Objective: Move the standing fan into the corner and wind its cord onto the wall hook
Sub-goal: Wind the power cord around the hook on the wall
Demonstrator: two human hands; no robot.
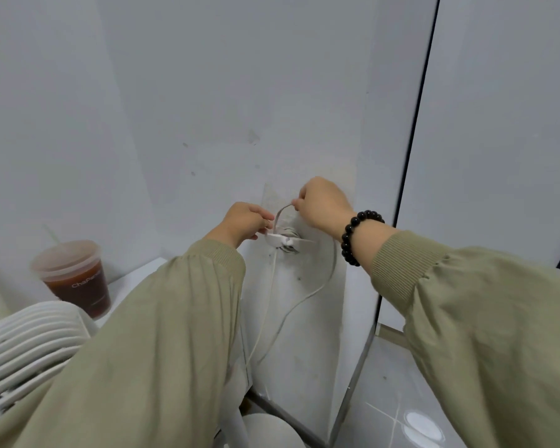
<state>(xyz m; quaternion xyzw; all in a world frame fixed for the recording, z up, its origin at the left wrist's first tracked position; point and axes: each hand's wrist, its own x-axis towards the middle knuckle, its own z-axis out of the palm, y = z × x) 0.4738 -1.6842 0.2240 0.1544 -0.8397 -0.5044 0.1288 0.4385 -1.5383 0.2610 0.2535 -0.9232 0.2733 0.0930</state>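
The white fan's slatted head (29,344) shows at the lower left and its round base (269,430) at the bottom, close to the wall. The wall hook (286,242) sits on a clear adhesive pad on the white wall, with several turns of white cord bundled on it. My right hand (320,205) pinches a cord loop just above the hook. My left hand (246,223) grips the cord at the hook's left side. Two strands of the white cord (272,318) hang from the hook down toward the fan.
A plastic cup of brown drink (75,279) with a straw stands on a white ledge at the left, behind the fan head. A black vertical strip (411,156) divides the wall panels on the right. Glossy grey floor tiles (401,399) lie at the lower right.
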